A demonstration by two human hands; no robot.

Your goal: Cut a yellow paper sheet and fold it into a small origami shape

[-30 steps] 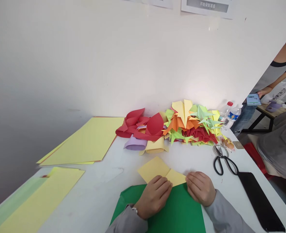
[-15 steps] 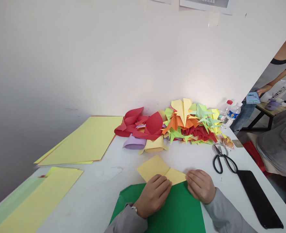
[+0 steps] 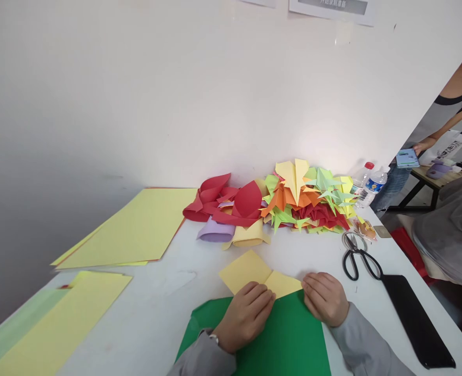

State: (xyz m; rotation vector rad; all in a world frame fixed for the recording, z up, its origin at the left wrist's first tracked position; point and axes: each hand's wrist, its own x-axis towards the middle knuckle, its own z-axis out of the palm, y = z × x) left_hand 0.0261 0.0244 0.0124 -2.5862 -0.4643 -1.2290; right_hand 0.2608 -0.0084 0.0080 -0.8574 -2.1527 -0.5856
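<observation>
A pale yellow sheet of paper (image 3: 247, 269), partly folded, lies at the far edge of a green sheet (image 3: 293, 334) on the white table. My left hand (image 3: 249, 316), fingers closed, grips the near edge of the yellow paper and covers part of it. At the paper's pointed right corner, my right hand (image 3: 325, 297) pinches with its fingers together. The fingertips hide the exact hold on both sides.
Large yellow sheets (image 3: 129, 230) and yellow strips (image 3: 58, 324) lie left. Behind are red curled paper shapes (image 3: 246, 201) and a pile of folded paper pieces (image 3: 309, 201). Scissors (image 3: 356, 256), a black flat case (image 3: 415, 318) and bottles (image 3: 373, 185) stand right, near a person (image 3: 438, 120).
Both hands hold nearly the same place on the yellow paper. The whole view has shifted slightly; nothing was let go or taken up.
</observation>
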